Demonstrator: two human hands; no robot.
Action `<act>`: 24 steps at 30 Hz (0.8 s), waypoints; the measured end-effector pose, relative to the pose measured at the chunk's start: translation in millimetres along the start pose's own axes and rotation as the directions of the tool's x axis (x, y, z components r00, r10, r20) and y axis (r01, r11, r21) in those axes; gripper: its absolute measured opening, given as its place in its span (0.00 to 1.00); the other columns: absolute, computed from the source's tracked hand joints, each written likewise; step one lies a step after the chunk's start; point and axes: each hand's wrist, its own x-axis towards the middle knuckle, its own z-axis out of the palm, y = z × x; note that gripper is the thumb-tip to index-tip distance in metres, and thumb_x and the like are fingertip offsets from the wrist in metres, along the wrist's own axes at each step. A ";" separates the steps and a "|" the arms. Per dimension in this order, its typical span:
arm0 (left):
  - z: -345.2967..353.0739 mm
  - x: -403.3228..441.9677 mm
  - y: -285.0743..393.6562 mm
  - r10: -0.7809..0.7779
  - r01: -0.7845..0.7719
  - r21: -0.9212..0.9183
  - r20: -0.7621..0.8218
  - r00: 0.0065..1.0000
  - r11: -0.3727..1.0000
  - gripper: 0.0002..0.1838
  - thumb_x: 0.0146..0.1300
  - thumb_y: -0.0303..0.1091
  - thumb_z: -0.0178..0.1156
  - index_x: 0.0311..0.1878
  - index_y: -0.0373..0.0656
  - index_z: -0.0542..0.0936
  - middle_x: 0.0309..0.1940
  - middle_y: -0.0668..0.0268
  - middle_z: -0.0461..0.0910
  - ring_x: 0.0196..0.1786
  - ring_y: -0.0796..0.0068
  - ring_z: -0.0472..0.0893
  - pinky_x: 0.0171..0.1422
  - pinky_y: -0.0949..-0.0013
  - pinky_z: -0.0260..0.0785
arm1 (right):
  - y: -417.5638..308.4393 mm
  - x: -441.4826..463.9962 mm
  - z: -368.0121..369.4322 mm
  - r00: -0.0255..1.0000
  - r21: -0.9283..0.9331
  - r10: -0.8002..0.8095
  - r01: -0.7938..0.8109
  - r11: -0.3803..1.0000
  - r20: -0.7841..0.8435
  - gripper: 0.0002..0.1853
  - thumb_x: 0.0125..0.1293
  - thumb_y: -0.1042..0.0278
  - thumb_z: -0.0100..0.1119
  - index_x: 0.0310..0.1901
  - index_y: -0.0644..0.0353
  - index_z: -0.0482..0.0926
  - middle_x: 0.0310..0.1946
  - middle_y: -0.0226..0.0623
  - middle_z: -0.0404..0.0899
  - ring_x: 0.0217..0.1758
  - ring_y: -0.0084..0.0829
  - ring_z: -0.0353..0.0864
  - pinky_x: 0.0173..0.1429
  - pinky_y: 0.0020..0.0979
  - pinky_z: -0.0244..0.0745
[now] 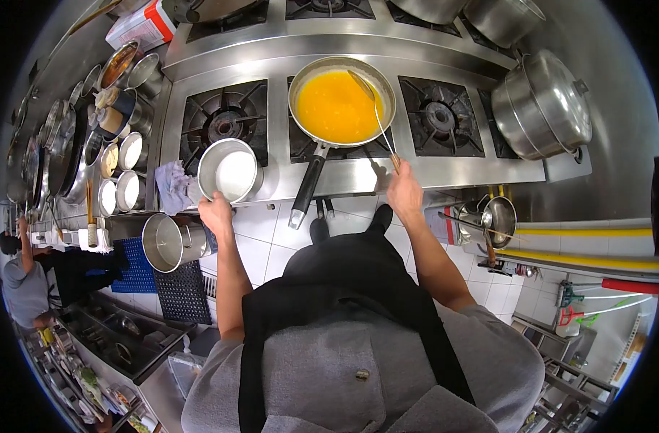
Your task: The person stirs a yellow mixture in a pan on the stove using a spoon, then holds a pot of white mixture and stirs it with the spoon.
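Note:
A frying pan [293,108] of yellow-orange liquid [336,108] sits on the middle burner, its black handle [309,184] pointing toward me. My right hand [404,191] is closed around the wooden grip of a ladle [378,119], whose metal head rests in the liquid by the pan's far right side. At the stove's front edge, my left hand [216,213] grips the near rim of a round metal pot [206,169] with white contents [235,175]. Whether the white is liquid or powder I cannot tell. Nobody's hand is on the pan handle.
Burners flank the pan, left [224,124] and right [439,114]. A large lidded pot [546,108] stands at the far right. A crumpled cloth [175,186] lies beside my left pot, above another metal pot [163,242]. Another person [26,278] is at the far left.

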 end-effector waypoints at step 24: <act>1.5 -25.8 17.1 0.022 -0.045 -0.139 -0.167 0.986 0.989 0.25 0.75 0.50 0.59 0.43 0.31 0.86 0.27 0.52 0.87 0.27 0.60 0.86 0.38 0.55 0.78 | 6.3 5.3 -37.7 0.969 0.138 -0.204 0.223 0.965 -0.136 0.23 0.80 0.67 0.53 0.73 0.58 0.67 0.58 0.54 0.81 0.51 0.63 0.86 0.54 0.58 0.81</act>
